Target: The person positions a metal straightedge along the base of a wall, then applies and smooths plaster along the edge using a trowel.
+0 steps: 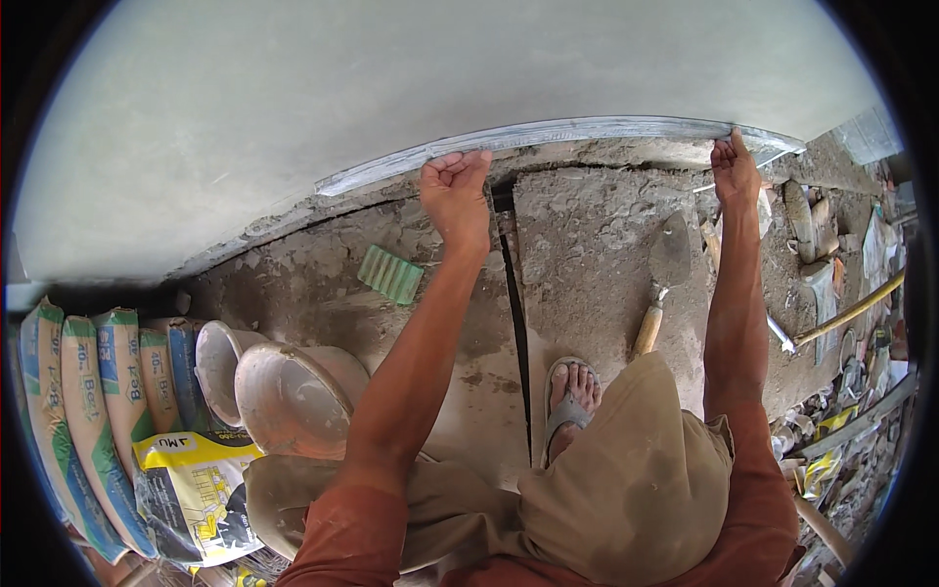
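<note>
Running along the bottom of the smooth, pale grey wall [440, 64], here's the long, silvery-grey straight bar [587, 130], with both bare hands on it! The left hand [457, 201] curls its fingers in a closed grip at the bar's lower edge, left of the middle; the right hand [737, 174] pinches near the far right end, one digit up against the face. This looks like the lining-up step, bar set against the wall's foot. The next move seems to call for even pressure from both hands, so neither end swings away from the surface. Down on the rough, grey-brown floor [587, 230], the wooden-handled metal trowel [671, 252] lies unheld between the arms, and the green, ribbed, translucent block [390, 275] sits left of the left forearm.
</note>
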Demonstrator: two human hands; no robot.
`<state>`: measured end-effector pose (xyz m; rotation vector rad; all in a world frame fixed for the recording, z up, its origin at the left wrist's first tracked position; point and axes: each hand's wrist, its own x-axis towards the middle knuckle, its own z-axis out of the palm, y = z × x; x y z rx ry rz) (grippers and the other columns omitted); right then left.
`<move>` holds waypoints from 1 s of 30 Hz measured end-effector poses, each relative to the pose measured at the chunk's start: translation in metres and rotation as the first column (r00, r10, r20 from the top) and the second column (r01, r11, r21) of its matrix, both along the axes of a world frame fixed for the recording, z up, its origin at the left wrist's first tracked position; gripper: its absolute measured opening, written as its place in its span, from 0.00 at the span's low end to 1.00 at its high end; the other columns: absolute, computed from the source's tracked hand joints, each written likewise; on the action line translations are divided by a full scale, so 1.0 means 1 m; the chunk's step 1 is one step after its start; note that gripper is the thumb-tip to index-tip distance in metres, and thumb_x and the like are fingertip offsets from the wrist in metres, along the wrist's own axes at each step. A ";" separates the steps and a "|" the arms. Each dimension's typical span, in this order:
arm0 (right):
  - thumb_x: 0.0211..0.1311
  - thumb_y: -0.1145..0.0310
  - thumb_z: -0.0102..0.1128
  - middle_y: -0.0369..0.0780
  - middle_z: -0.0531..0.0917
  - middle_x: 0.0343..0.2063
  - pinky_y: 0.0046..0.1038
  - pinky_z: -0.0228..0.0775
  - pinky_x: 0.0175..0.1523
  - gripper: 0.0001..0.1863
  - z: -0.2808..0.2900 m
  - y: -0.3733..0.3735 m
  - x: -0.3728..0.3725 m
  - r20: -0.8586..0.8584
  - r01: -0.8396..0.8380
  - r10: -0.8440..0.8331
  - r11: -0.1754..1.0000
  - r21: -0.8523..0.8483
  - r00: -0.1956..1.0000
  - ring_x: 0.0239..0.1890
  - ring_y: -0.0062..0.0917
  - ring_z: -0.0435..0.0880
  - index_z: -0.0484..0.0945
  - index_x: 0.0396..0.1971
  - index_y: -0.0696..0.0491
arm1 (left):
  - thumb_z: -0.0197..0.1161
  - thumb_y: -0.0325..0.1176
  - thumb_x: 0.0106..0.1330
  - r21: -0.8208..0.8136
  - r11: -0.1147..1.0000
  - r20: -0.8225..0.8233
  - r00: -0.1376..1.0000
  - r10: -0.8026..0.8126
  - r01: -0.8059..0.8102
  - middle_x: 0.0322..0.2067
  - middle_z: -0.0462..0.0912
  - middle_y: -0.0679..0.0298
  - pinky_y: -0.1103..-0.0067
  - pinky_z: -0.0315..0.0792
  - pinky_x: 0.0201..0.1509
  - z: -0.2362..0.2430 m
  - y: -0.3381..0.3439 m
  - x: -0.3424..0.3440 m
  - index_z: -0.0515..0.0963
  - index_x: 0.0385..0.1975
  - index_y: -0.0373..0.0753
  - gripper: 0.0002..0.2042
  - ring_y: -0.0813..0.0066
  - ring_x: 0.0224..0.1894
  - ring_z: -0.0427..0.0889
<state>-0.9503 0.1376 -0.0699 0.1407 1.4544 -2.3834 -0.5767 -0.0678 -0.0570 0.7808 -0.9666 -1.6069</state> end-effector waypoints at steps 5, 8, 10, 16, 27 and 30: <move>0.67 0.65 0.68 0.38 0.80 0.28 0.22 0.77 0.36 0.13 0.001 -0.004 0.003 -0.002 0.006 -0.006 1.000 0.016 1.000 0.30 0.23 0.81 0.78 0.40 0.59 | 0.75 0.23 0.59 -0.089 0.989 0.183 0.974 0.136 -0.121 0.35 0.78 0.61 0.83 0.77 0.47 0.001 0.001 -0.012 0.66 0.39 0.35 0.20 0.77 0.38 0.79; 0.67 0.65 0.68 0.38 0.80 0.28 0.22 0.76 0.35 0.13 0.003 0.000 -0.002 -0.001 -0.010 0.010 1.000 0.029 1.000 0.29 0.23 0.81 0.78 0.40 0.59 | 0.76 0.24 0.58 -0.085 0.978 0.222 0.954 0.203 -0.188 0.34 0.76 0.63 0.83 0.75 0.42 0.000 0.002 -0.022 0.66 0.39 0.35 0.20 0.79 0.36 0.76; 0.68 0.64 0.66 0.38 0.80 0.29 0.22 0.76 0.35 0.14 0.006 0.013 -0.007 -0.019 -0.013 0.014 0.999 0.035 1.000 0.30 0.24 0.80 0.77 0.41 0.60 | 0.77 0.25 0.58 -0.107 0.970 0.218 0.946 0.239 -0.220 0.34 0.75 0.63 0.82 0.75 0.42 -0.001 0.009 -0.033 0.66 0.40 0.36 0.21 0.79 0.36 0.75; 0.71 0.56 0.58 0.40 0.81 0.34 0.30 0.71 0.37 0.18 -0.033 0.063 0.109 -0.371 0.143 0.184 0.702 0.698 0.910 0.31 0.22 0.78 0.77 0.44 0.58 | 0.75 0.24 0.59 -0.192 0.947 0.233 0.926 0.298 -0.256 0.34 0.75 0.64 0.81 0.74 0.43 -0.017 0.006 -0.026 0.66 0.41 0.38 0.20 0.77 0.37 0.76; 0.58 0.48 0.68 0.49 0.74 0.46 0.49 0.58 0.59 0.31 -0.088 0.149 0.311 -0.071 0.106 0.477 -0.047 0.993 0.876 0.55 0.44 0.73 0.70 0.52 0.55 | 0.77 0.24 0.57 -0.207 0.941 0.128 0.947 0.296 -0.267 0.31 0.75 0.67 0.80 0.72 0.42 -0.023 -0.005 -0.017 0.68 0.37 0.39 0.19 0.78 0.34 0.75; 0.60 0.54 0.67 0.47 0.77 0.43 0.49 0.62 0.55 0.26 -0.145 0.190 0.285 -0.134 0.177 0.414 -0.067 0.982 0.900 0.52 0.43 0.76 0.71 0.49 0.56 | 0.78 0.25 0.56 -0.244 0.936 0.170 0.939 0.300 -0.255 0.30 0.76 0.68 0.80 0.71 0.41 -0.017 0.007 -0.037 0.69 0.36 0.40 0.20 0.79 0.33 0.74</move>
